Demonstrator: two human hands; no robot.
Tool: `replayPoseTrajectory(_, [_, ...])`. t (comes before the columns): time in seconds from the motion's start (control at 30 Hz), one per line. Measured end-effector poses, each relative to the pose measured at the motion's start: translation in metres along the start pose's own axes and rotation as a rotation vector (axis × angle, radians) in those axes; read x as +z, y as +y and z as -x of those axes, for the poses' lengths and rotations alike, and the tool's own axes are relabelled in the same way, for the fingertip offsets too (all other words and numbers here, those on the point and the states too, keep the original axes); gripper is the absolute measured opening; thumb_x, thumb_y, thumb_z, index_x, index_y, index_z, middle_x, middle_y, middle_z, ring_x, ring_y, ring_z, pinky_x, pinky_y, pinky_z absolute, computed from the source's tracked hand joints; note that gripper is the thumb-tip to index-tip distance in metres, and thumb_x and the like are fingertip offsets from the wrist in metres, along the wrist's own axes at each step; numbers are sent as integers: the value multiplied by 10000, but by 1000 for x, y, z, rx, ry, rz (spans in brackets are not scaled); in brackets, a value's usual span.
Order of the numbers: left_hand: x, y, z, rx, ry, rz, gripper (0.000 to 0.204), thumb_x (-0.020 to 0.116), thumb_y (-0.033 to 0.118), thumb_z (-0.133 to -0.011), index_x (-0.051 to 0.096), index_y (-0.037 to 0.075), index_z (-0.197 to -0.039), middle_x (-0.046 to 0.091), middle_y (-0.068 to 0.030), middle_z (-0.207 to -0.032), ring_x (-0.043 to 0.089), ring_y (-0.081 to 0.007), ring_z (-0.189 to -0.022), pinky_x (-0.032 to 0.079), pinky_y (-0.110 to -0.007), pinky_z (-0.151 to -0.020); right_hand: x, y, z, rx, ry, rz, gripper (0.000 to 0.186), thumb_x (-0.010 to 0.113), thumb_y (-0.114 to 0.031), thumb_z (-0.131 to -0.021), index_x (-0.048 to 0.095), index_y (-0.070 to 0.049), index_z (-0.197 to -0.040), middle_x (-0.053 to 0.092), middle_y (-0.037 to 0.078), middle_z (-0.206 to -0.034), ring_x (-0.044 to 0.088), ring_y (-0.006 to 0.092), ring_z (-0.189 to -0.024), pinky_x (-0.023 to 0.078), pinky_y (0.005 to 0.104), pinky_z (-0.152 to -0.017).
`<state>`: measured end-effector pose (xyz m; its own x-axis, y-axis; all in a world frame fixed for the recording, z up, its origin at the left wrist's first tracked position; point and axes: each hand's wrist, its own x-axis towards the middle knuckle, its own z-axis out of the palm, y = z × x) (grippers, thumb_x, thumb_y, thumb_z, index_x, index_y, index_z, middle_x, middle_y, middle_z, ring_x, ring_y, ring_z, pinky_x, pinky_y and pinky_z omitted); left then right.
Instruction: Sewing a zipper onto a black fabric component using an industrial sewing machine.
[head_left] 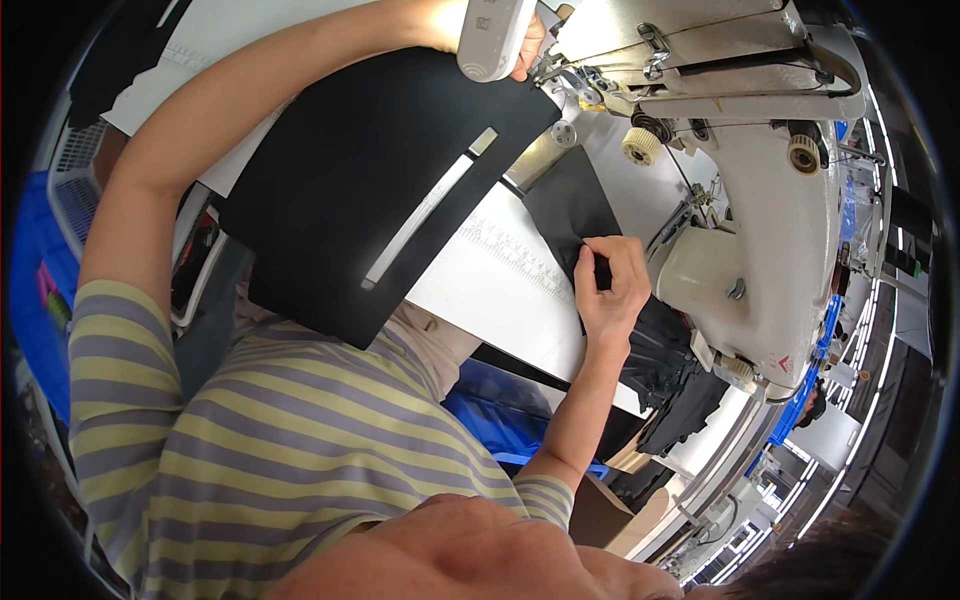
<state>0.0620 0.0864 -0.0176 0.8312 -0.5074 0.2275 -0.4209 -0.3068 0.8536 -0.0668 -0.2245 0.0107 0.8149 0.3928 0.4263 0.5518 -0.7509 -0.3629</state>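
Note:
My right hand (615,285) pinches the edge of a small black fabric piece (578,200) between thumb and forefinger, over the white worktop. My left arm reaches across to the far edge of a large black fabric panel (330,170), which has a pale, narrow strip (430,210) lying on it. Close to the needle area of a white sewing machine (780,220), my left hand (530,50) is largely covered by a white handheld-shaped device (490,40). Only some bent fingers show there, so its grip is unclear.
A printed ruler scale (510,250) runs along the white worktop. Crumpled black fabric (665,360) lies beside the machine's base, right of my right hand. Blue material (490,415) hangs below the table edge. A white plastic basket (78,175) stands at the far left.

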Motion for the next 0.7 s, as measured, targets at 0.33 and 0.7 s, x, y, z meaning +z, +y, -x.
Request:
replayPoseTrajectory(0.33, [10,39,52,239,-105,-51,117,711,81,-799,703,9,-891,583,-65,-810,587,-193,-798,465,-321,-760,23,-42,-50,-264,-67,89,469,690,-39,-760,594,-51,-1219,625,96,-1228,616,252,-943,470,343,-847])
replayPoseTrajectory(0.7, [-3,31,33,-17,-48,-104,152,682,141,-840,657,23,-933,638,-64,-979,596,-200,-943,465,-341,-831,41,-8,-77,-89,-153,628,344,648,-342,-855,668,-61,-1053,629,102,-1179,578,269,-950,434,429,-830])
